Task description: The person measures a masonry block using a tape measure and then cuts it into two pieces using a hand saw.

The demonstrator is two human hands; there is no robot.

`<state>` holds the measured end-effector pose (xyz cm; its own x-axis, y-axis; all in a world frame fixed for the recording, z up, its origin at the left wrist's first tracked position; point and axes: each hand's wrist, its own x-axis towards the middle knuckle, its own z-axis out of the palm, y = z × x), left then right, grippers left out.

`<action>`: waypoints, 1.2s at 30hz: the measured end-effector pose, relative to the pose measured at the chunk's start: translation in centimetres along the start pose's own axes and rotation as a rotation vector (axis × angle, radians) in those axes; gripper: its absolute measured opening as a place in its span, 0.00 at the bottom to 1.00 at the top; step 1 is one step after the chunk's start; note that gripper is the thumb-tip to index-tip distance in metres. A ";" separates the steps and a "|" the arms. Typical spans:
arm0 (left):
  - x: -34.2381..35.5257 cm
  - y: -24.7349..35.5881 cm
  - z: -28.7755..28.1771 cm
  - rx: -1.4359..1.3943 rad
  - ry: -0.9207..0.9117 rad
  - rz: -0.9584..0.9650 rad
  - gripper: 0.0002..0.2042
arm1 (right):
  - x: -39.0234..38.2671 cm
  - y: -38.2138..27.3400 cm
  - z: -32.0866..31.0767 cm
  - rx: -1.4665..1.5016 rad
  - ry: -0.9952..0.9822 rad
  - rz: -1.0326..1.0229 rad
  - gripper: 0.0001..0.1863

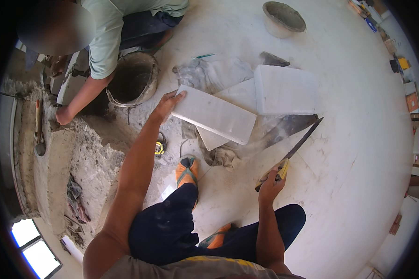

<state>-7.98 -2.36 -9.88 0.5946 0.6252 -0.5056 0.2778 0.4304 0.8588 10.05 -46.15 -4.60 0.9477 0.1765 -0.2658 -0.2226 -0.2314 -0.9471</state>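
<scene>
- My left grip [168,105]: pinched one white rectangular block [215,115] by its left end.
- My right grip [272,187]: wrapped round one yellow-handled handsaw [304,138], pointed away from me.

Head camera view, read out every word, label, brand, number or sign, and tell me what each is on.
No text can be read.
Tape measure: any markings are too small to read.
Saw handle: nothing legible.
Shirt of the wearer: yellow marking, no words legible.
White block in the left hand: no lettering shows.
</scene>
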 end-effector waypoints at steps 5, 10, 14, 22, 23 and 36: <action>-0.6 5.0 1.4 0.135 0.048 -0.340 0.29 | -0.5 -1.1 -0.2 -0.024 0.041 -0.039 0.20; 2.5 8.8 1.0 0.390 0.017 -0.484 0.36 | -1.4 -2.9 0.4 0.001 0.006 -0.193 0.16; 4.9 10.5 1.5 0.309 0.060 -0.490 0.38 | -1.5 -2.5 0.1 -0.058 -0.061 -0.365 0.08; 4.8 9.1 3.0 0.447 0.202 -0.303 0.45 | -4.5 -5.0 -1.0 -0.180 -0.449 -0.423 0.11; 4.8 8.6 3.3 0.363 0.182 -0.265 0.44 | -4.5 -5.0 -1.1 -0.184 -0.510 -0.443 0.12; 5.0 7.1 2.9 0.282 0.090 -0.167 0.34 | -6.5 -8.3 -0.2 -0.268 -0.712 -0.340 0.29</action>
<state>-0.81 1.92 -6.08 0.4577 0.6217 -0.6356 0.5708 0.3427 0.7462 5.79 -45.54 5.01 0.5619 0.8201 -0.1081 0.1971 -0.2596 -0.9454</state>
